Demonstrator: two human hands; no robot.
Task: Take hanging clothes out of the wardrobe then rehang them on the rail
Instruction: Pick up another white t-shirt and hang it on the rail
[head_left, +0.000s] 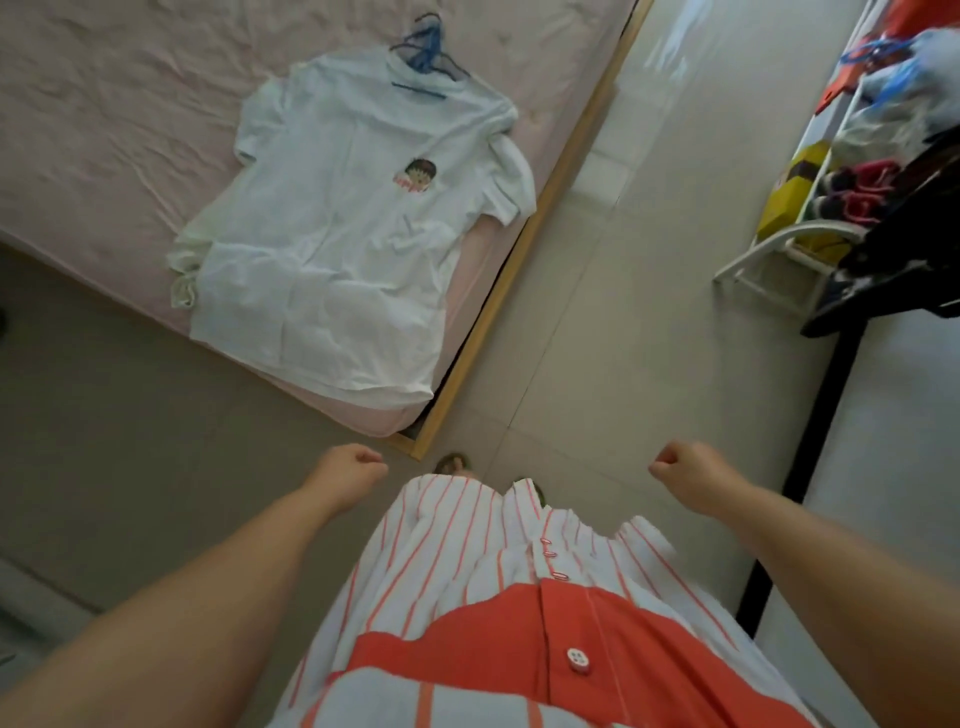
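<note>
A white T-shirt (343, 234) with a small cartoon print lies flat on the pink bed (104, 130), stacked on other white garments, with blue hangers (423, 49) at its collar. My left hand (350, 470) hangs low beside my striped dress, fingers curled, holding nothing. My right hand (685, 467) is on the other side, also curled into a fist and holding nothing. Both hands are well short of the shirt. At the far right, dark clothes (893, 249) hang down over a black rail post (815, 431).
The bed's wooden frame edge (540, 228) runs diagonally just ahead of my feet. Pale tiled floor (623, 312) lies between the bed and the right side. A white rack (779, 249) with shoes and a yellow box stands at the right, with blue hangers above it.
</note>
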